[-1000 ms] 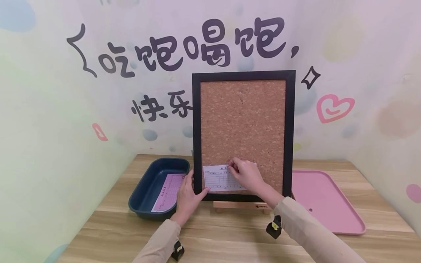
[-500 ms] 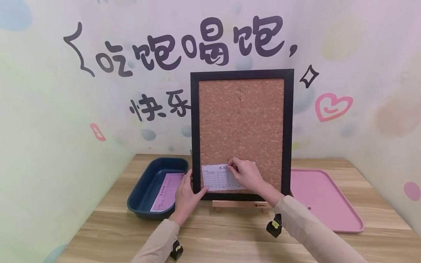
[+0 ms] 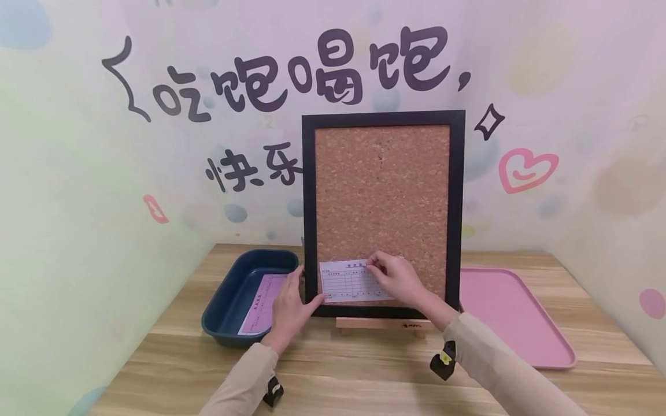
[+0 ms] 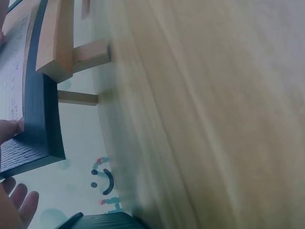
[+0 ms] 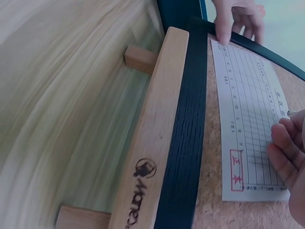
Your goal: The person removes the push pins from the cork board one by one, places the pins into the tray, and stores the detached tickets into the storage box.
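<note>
A black-framed corkboard [image 3: 382, 190] stands on a small wooden easel [image 3: 372, 323]. Low on the cork lies a white printed form [image 3: 338, 283], its red stamp visible in the right wrist view. My left hand [image 3: 291, 303] grips the frame's lower left side, thumb in front at the form's corner, fingers around the outer edge. At the form's top edge, the curled fingers of my right hand [image 3: 398, 280] pinch a small silvery pin [image 5: 290, 113], mostly hidden by the fingertips. The form's right part is behind this hand.
A dark blue bin [image 3: 224, 315] holding a pink printed slip [image 3: 260, 306] stands left of the board. To the right lies a pink tray [image 3: 520, 318], partly under my right forearm. A patterned wall [image 3: 156, 173] rises behind the wooden table [image 3: 354, 375].
My right hand has shifted slightly right along the form's top edge, baring more of the heading. My left hand has drawn slightly left, its thumb closer to the frame. Board and form stay put.
</note>
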`<state>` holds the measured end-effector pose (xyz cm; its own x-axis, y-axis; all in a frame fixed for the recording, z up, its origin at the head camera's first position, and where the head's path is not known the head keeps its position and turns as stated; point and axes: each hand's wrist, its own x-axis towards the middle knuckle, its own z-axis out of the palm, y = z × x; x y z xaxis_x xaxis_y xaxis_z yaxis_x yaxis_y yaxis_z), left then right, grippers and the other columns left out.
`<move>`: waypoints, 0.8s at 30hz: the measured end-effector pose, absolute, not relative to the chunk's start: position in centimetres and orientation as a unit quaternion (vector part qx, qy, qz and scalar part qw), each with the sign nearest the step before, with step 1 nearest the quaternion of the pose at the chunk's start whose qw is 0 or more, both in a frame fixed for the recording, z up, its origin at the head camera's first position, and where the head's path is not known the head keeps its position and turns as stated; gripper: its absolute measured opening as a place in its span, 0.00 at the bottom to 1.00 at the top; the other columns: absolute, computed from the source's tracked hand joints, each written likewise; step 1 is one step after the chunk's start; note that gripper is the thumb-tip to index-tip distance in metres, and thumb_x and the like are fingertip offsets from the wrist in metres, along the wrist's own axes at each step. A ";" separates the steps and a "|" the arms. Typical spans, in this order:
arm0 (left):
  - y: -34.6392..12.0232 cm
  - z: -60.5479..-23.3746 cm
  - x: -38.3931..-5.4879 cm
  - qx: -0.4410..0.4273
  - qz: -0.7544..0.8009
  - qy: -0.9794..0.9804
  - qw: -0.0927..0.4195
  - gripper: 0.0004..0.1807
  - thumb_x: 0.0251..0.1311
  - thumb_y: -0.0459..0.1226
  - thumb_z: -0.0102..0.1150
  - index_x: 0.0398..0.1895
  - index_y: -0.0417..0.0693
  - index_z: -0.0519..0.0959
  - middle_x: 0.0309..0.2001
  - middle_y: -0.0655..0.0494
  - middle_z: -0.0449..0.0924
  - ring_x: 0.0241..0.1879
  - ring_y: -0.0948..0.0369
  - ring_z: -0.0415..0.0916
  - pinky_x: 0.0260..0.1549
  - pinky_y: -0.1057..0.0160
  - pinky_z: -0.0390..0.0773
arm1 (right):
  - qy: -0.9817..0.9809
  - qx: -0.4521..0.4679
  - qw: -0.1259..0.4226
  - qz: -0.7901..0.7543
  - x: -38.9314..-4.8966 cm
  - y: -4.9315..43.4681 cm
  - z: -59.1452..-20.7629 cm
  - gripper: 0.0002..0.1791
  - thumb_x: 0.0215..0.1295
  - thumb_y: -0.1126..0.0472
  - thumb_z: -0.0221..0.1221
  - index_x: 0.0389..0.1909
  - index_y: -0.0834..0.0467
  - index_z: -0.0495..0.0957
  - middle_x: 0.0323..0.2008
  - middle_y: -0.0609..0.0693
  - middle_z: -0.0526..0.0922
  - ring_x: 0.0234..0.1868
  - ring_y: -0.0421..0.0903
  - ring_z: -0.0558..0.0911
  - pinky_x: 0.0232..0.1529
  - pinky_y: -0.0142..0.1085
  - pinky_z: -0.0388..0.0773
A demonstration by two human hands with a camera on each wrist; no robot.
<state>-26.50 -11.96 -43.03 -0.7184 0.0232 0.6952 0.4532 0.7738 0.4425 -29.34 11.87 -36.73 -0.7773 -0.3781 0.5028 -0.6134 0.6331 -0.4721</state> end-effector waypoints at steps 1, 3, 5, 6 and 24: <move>-12.0 -42.9 -26.6 -0.139 -0.308 -0.872 0.355 0.40 0.40 0.41 0.72 0.58 0.39 0.65 0.48 0.45 0.74 0.45 0.52 0.73 0.43 0.55 0.75 | -0.885 0.279 0.180 0.326 -29.3 12.0 -36.7 0.03 0.61 0.62 0.57 0.31 0.57 0.77 0.20 0.42 0.75 0.19 0.37 0.67 0.19 0.28 0.63; -12.0 -42.5 -26.7 -0.145 -0.307 -0.867 0.366 0.40 0.40 0.41 0.72 0.57 0.40 0.65 0.48 0.45 0.73 0.45 0.53 0.72 0.43 0.56 0.75 | -0.884 0.280 0.180 0.329 -29.2 12.2 -36.8 0.02 0.61 0.63 0.57 0.31 0.57 0.77 0.20 0.42 0.74 0.19 0.37 0.67 0.19 0.29 0.63; -12.1 -42.1 -26.9 -0.149 -0.305 -0.861 0.378 0.39 0.40 0.40 0.72 0.57 0.41 0.65 0.49 0.46 0.72 0.46 0.54 0.71 0.44 0.56 0.74 | -0.884 0.279 0.180 0.330 -29.1 12.4 -36.8 0.02 0.60 0.63 0.57 0.30 0.58 0.77 0.19 0.42 0.73 0.19 0.36 0.66 0.19 0.29 0.63; -12.1 -41.9 -26.9 -0.152 -0.304 -0.858 0.384 0.39 0.40 0.40 0.72 0.57 0.40 0.66 0.49 0.46 0.72 0.46 0.53 0.71 0.44 0.56 0.74 | -0.883 0.280 0.181 0.330 -29.1 12.5 -36.8 0.02 0.60 0.63 0.57 0.30 0.58 0.77 0.19 0.42 0.73 0.19 0.36 0.66 0.19 0.29 0.63; -11.4 -38.3 -28.0 -0.223 -0.224 -0.859 0.404 0.32 0.40 0.38 0.72 0.52 0.42 0.71 0.48 0.49 0.74 0.45 0.55 0.70 0.43 0.59 0.75 | -0.882 0.273 0.164 0.348 -28.5 13.5 -37.1 0.03 0.61 0.63 0.57 0.30 0.58 0.75 0.18 0.42 0.71 0.18 0.36 0.67 0.18 0.29 0.64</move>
